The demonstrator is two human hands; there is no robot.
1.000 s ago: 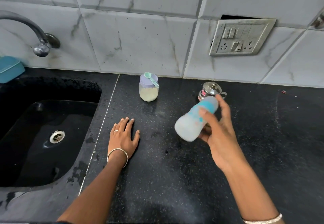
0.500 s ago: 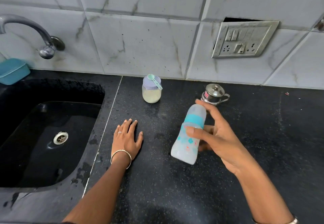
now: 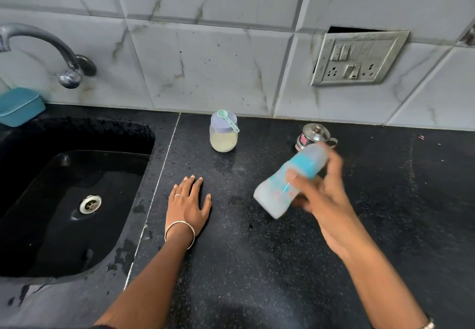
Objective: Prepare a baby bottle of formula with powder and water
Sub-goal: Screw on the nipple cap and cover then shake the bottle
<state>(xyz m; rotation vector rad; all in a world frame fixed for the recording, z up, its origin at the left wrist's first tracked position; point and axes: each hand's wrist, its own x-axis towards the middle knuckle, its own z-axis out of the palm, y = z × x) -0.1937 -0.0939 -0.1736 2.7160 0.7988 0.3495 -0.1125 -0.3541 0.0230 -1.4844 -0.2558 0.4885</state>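
Observation:
My right hand [image 3: 325, 197] grips a baby bottle [image 3: 279, 195] with a blue collar and clear cap, tilted with its cap up and to the right, blurred by motion, held above the black counter [image 3: 257, 264]. The bottle's body looks milky white. My left hand [image 3: 189, 202] lies flat on the counter, fingers spread, holding nothing. A glass jar of pale powder [image 3: 223, 139] with a lilac lid stands near the wall, and a green scoop [image 3: 227, 120] rests on its lid.
A small steel pot with lid [image 3: 312, 135] stands behind the bottle. A black sink [image 3: 72, 200] with a drain fills the left, under a steel tap [image 3: 51, 48]. A blue tub [image 3: 20, 107] sits at far left. A switch plate [image 3: 359, 58] hangs on the tiled wall.
The bottle has swung from tilted to nearly upright and back to tilted, up and to the right, in a shaking motion. My left hand has stayed flat on the counter.

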